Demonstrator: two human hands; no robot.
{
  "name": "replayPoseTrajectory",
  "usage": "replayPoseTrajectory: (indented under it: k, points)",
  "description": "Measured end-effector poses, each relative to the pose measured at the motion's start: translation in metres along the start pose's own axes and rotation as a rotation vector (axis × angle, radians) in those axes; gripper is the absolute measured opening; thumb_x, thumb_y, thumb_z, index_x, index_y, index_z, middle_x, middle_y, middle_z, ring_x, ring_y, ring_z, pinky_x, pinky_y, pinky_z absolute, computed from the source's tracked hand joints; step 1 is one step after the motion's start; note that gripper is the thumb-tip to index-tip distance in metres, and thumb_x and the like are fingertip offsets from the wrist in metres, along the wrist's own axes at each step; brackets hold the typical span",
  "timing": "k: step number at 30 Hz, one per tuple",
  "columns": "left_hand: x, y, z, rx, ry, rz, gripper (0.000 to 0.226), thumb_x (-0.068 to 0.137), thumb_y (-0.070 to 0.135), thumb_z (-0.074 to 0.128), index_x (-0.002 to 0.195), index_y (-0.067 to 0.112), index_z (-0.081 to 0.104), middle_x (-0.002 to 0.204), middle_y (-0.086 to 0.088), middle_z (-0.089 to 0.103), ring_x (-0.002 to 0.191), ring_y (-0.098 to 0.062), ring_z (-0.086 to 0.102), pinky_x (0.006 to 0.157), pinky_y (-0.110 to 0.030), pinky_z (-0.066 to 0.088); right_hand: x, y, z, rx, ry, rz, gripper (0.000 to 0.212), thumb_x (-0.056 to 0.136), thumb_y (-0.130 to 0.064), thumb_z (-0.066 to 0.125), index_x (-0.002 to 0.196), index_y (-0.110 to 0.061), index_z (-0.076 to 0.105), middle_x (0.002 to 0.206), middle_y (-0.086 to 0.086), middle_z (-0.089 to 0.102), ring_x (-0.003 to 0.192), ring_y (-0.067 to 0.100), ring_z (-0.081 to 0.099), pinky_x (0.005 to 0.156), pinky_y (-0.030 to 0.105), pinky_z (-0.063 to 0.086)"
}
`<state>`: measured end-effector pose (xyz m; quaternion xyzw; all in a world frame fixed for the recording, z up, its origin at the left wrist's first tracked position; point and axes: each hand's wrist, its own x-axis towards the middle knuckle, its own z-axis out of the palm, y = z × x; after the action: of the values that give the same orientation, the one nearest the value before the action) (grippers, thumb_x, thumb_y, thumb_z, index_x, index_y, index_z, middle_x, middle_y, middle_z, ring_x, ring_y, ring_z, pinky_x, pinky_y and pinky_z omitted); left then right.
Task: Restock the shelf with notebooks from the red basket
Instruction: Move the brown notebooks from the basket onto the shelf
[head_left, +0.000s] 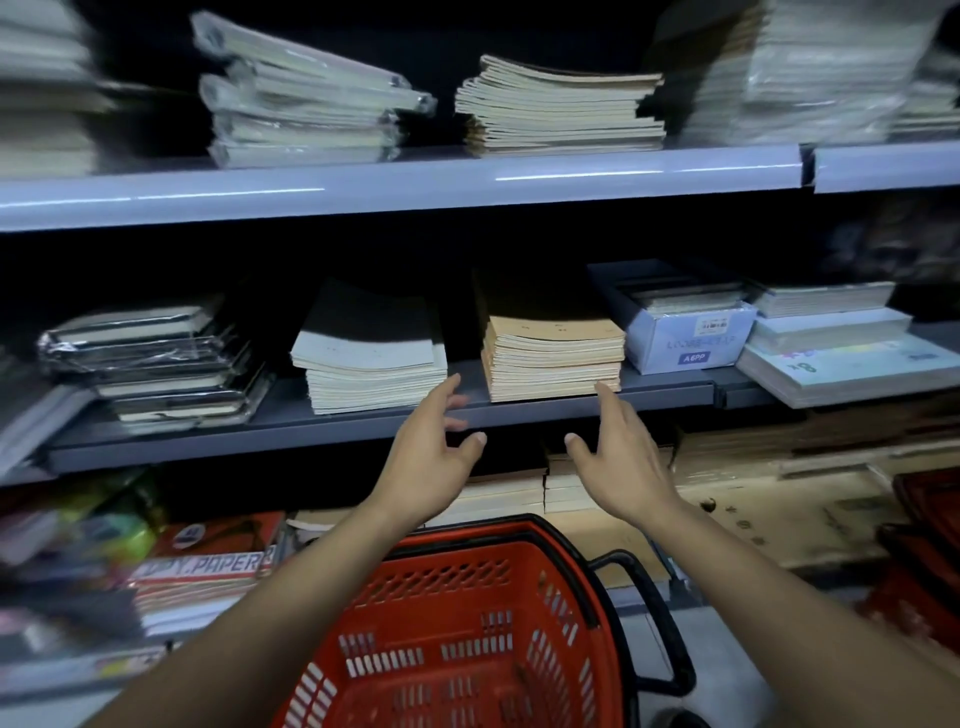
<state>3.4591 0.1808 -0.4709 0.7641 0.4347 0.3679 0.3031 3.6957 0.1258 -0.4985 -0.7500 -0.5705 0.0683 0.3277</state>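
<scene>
Reaching toward the grey metal middle shelf (363, 421), the left hand (436, 457) and right hand (618, 457) are spread, holding nothing. A tan stack of thin paper notebooks (553, 358) lies at 12 o'clock. They look light and floppy; grip both side edges. The red plastic basket (467, 639) at 6 o'clock shows no notebooks.

Both arms reach forward, left hand (434, 454) and right hand (621, 457) empty, fingers loosely spread, palms facing.
</scene>
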Motion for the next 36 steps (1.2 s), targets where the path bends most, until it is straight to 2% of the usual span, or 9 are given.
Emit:
replayPoseTrajectory:
  k: [3,8,13,18,23,29,33,36]
  points:
    - [-0.011,-0.005,-0.008,0.013,0.020,-0.003,0.074,0.098,0.025,0.068,0.160,0.027,0.029,0.140,0.016,0.053,0.117,0.000,0.057,0.098,-0.035,0.054,-0.014,-0.010,0.003,0.018,-0.021,-0.014,0.077,0.103,-0.037,0.057,0.165,-0.015,0.017,0.164,0.009,0.034,0.149,0.028,0.035,0.116,0.042,0.035]
    - [-0.033,-0.020,-0.018,0.018,0.055,-0.031,0.074,0.097,0.024,0.068,0.160,0.025,0.030,0.141,0.009,0.056,0.116,-0.004,0.059,0.096,-0.036,0.056,-0.031,-0.018,0.018,0.002,-0.061,-0.039,0.075,0.103,-0.040,0.056,0.164,-0.014,0.020,0.159,0.011,0.039,0.143,0.029,0.042,0.112,0.041,0.040]
    - [-0.055,-0.041,-0.019,0.021,0.055,-0.082,0.074,0.098,0.023,0.068,0.161,0.021,0.030,0.138,0.007,0.056,0.113,-0.009,0.060,0.089,-0.026,0.047,-0.047,-0.025,0.039,-0.018,-0.120,-0.062,0.071,0.103,-0.041,0.055,0.162,-0.017,0.024,0.155,0.010,0.042,0.140,0.030,0.045,0.109,0.044,0.044]
    - [-0.071,-0.068,-0.012,-0.010,0.029,-0.175,0.074,0.098,0.024,0.069,0.160,0.021,0.029,0.135,0.004,0.057,0.106,-0.012,0.063,0.088,-0.030,0.052,-0.058,-0.024,0.064,-0.036,-0.185,-0.070,0.069,0.100,-0.041,0.057,0.159,-0.018,0.030,0.146,0.010,0.048,0.136,0.030,0.049,0.106,0.046,0.047]
    - [-0.081,-0.092,-0.001,0.028,0.011,-0.239,0.071,0.097,0.018,0.068,0.159,0.014,0.032,0.124,0.004,0.058,0.096,-0.012,0.066,0.077,-0.019,0.046,-0.069,-0.017,0.094,-0.059,-0.263,-0.058,0.064,0.101,-0.040,0.057,0.156,-0.014,0.035,0.147,0.012,0.050,0.137,0.032,0.048,0.109,0.042,0.044]
    - [-0.088,-0.129,0.022,0.034,-0.019,-0.340,0.063,0.095,0.018,0.070,0.151,0.014,0.041,0.115,0.002,0.061,0.089,-0.017,0.063,0.088,-0.038,0.055,-0.080,0.001,0.135,-0.103,-0.419,-0.006,0.065,0.101,-0.047,0.055,0.155,-0.016,0.038,0.147,0.011,0.054,0.135,0.033,0.052,0.107,0.044,0.048]
    - [-0.097,-0.157,0.039,0.063,-0.069,-0.441,0.058,0.097,0.021,0.068,0.149,0.015,0.043,0.113,0.003,0.059,0.099,-0.019,0.061,0.084,-0.032,0.048,-0.086,0.015,0.162,-0.114,-0.559,0.087,0.059,0.099,-0.046,0.058,0.148,-0.015,0.052,0.143,0.011,0.059,0.132,0.034,0.055,0.108,0.042,0.048]
    - [-0.104,-0.177,0.053,0.076,-0.110,-0.528,0.053,0.095,0.020,0.068,0.144,0.015,0.048,0.112,0.000,0.062,0.099,-0.020,0.063,0.085,-0.030,0.050,-0.091,0.027,0.182,-0.118,-0.633,0.159,0.050,0.096,-0.044,0.060,0.137,-0.015,0.064,0.135,0.012,0.067,0.126,0.032,0.062,0.106,0.039,0.051]
